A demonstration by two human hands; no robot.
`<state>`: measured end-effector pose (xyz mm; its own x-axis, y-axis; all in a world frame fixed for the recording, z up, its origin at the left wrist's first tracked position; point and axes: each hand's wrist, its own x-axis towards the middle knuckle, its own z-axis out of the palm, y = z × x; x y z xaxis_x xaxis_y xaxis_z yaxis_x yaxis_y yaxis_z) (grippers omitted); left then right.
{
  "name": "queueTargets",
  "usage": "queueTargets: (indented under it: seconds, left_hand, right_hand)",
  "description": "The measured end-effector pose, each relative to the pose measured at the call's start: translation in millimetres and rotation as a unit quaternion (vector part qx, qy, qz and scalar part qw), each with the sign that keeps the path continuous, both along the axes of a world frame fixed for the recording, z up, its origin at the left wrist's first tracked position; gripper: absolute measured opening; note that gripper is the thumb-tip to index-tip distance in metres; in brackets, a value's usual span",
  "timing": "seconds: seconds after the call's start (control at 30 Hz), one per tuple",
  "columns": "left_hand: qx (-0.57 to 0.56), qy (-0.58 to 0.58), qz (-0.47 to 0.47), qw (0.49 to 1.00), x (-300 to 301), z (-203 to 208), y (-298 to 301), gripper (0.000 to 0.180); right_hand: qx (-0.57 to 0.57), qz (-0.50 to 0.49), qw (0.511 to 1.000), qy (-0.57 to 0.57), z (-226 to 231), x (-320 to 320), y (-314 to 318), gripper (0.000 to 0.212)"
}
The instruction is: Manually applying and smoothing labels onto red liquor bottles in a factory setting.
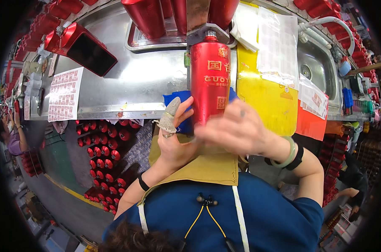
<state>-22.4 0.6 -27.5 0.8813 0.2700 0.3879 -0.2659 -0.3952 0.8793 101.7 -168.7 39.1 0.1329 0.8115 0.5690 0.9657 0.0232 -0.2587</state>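
Observation:
A red bottle [210, 80] with gold printing and a metal neck lies lengthwise before me, its neck at a metal fixture [197, 31]. Under its lower half is a blue cloth [178, 101]. My left hand [171, 138] is beside the bottle's lower left, fingers spread and upward, one wearing a grey fabric finger cover [170, 112]. Its thumb reaches toward the bottle's base; whether it touches is hidden. My right hand [236, 130] is over the bottle's lower right, smeared by motion, so its grip cannot be made out.
Several red bottles [144, 19] stand on a metal tray [157, 44] behind. At left lie a phone-like dark screen [91, 52] against a red container and a label sheet [65, 94]. To the right are a yellow board [266, 105], papers [276, 46] and a sink [314, 67]. Red bottles fill racks below.

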Motion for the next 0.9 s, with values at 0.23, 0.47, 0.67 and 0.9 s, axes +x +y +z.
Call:
queueTargets:
  seconds: [0.23,0.47,0.67,0.9]
  left_hand:
    - [0.037,-0.012,0.023,0.999,1.0,5.6,1.1,0.095]
    - [0.037,-0.024,0.01,0.999,2.4,6.8,1.5,0.096]
    - [0.061,0.038,-0.04,0.997,8.1,23.1,20.9,0.107]
    - [0.212,0.052,-0.052,0.974,44.8,40.8,26.2,0.092]
  right_hand:
    - [0.089,-0.204,0.961,-0.161,3.9,83.6,23.0,0.021]
    - [0.038,-0.17,0.981,-0.083,2.8,53.8,37.9,0.028]
    - [0.146,-0.292,0.944,0.055,37.5,93.7,26.8,0.021]
    - [0.079,-0.308,0.839,0.441,7.3,21.5,-26.7,0.041]
